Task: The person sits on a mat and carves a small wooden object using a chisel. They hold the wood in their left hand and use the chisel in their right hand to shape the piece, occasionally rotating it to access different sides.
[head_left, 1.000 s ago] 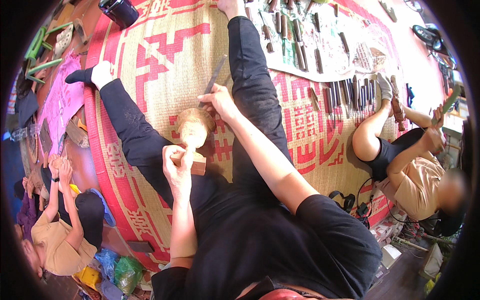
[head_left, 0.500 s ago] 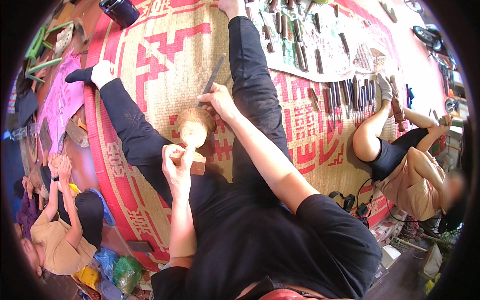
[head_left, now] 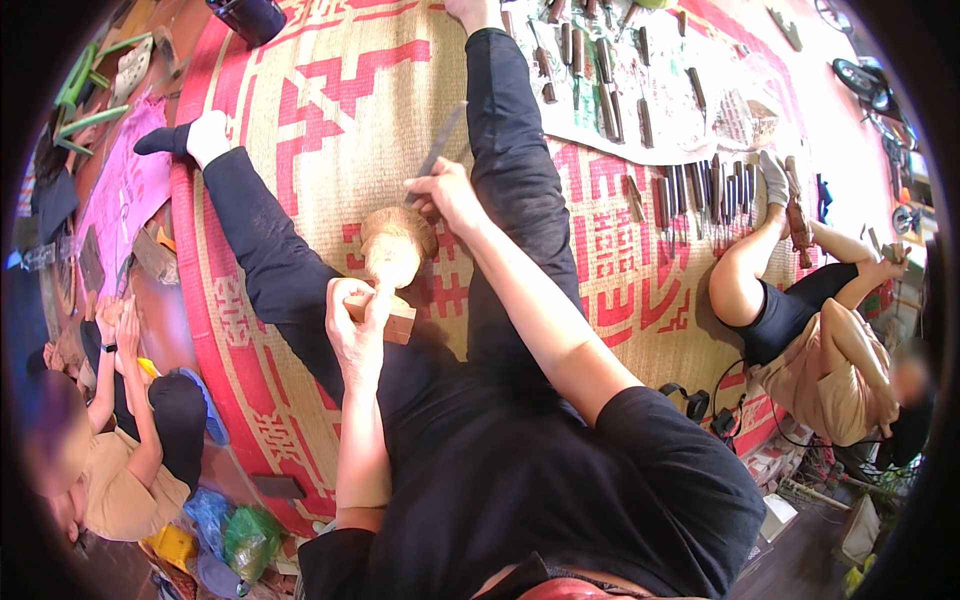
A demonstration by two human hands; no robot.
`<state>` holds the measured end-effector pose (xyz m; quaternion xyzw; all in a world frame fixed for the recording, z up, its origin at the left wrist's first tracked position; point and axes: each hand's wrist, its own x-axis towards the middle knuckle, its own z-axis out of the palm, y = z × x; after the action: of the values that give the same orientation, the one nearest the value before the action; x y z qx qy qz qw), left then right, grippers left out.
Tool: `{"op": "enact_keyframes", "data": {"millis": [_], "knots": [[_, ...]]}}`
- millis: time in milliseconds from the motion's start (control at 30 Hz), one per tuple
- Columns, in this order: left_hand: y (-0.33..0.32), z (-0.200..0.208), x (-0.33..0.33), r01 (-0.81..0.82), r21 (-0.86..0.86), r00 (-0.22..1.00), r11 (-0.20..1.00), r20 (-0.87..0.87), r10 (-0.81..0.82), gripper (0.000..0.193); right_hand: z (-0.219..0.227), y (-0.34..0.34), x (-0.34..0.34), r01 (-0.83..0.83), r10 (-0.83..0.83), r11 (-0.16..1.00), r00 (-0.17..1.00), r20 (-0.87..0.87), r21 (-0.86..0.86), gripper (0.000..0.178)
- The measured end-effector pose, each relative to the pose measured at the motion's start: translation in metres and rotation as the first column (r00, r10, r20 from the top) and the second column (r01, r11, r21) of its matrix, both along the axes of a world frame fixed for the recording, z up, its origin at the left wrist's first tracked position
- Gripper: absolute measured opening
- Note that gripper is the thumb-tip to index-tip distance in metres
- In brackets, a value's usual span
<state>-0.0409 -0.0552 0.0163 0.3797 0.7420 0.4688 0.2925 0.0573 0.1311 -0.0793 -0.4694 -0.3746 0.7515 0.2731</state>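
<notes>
A pale turned-looking wood carving (head_left: 390, 260) with a rounded top, narrow neck and square block base sits between my legs. My left hand (head_left: 354, 328) is closed around it at the neck and base. Just beyond the carving's top, my right hand (head_left: 448, 196) grips a long, flat, grey metal file (head_left: 440, 138), its far end pointing away and to the right. The hand is close to the carving's right side; whether the file touches the wood I cannot tell. My fingers hide the file's near end.
I sit on a red and tan woven mat (head_left: 330, 130). Several carving tools (head_left: 707, 190) lie in a row at the right, others on a white sheet (head_left: 670, 145). A dark pot (head_left: 248, 18) stands far left. People sit on both sides, one beside green plastic bags (head_left: 252, 540).
My right hand and the file have shifted slightly right and nearer to me. The carving has tilted a little, and the view has moved slightly. Both hands keep their holds.
</notes>
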Motion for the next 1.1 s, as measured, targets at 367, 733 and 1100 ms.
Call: {"op": "enact_keyframes", "data": {"millis": [367,733,1100], "knots": [[-0.001,-0.003,-0.001,0.053,0.034,0.993,0.998,-0.111,-0.049,0.023,0.007,0.001,0.0,-0.067,0.068,0.996,0.997,-0.019,0.053,0.011],[0.001,0.005,0.008,0.12,0.047,0.967,0.992,-0.23,-0.106,0.025,0.01,0.0,0.002,-0.09,0.087,0.994,0.995,0.049,0.059,0.005],[0.001,0.011,0.014,0.15,0.047,0.956,0.988,-0.261,-0.133,0.025,0.016,0.0,0.008,-0.1,0.094,0.988,0.994,0.058,0.117,0.011]]}}
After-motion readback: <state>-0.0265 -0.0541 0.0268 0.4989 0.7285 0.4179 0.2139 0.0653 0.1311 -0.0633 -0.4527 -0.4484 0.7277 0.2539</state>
